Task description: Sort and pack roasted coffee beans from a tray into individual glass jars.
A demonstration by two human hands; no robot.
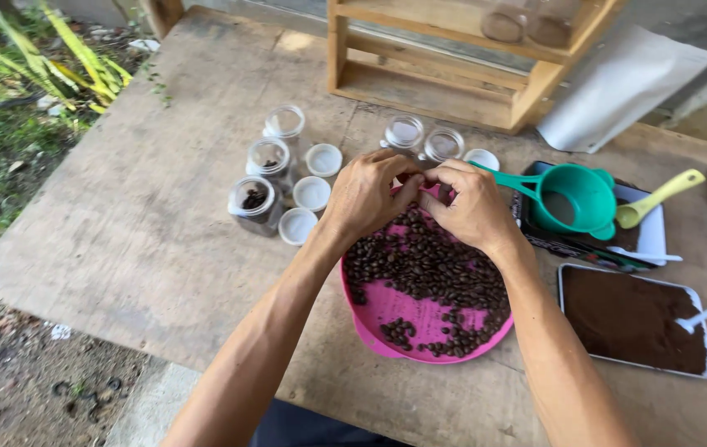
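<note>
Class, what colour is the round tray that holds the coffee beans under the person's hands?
The round plastic tray is bright pink, seen best in the head view.

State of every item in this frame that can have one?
left hand: fingers pinched over the beans
right hand: fingers pinched, touching the left
pink tray: partly covered with coffee beans
jars: open, lids beside them
white tray: filled with brown grounds
teal funnel: upright

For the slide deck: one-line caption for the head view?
Both hands, left and right, meet over a pink tray of coffee beans, beside open jars.
</note>
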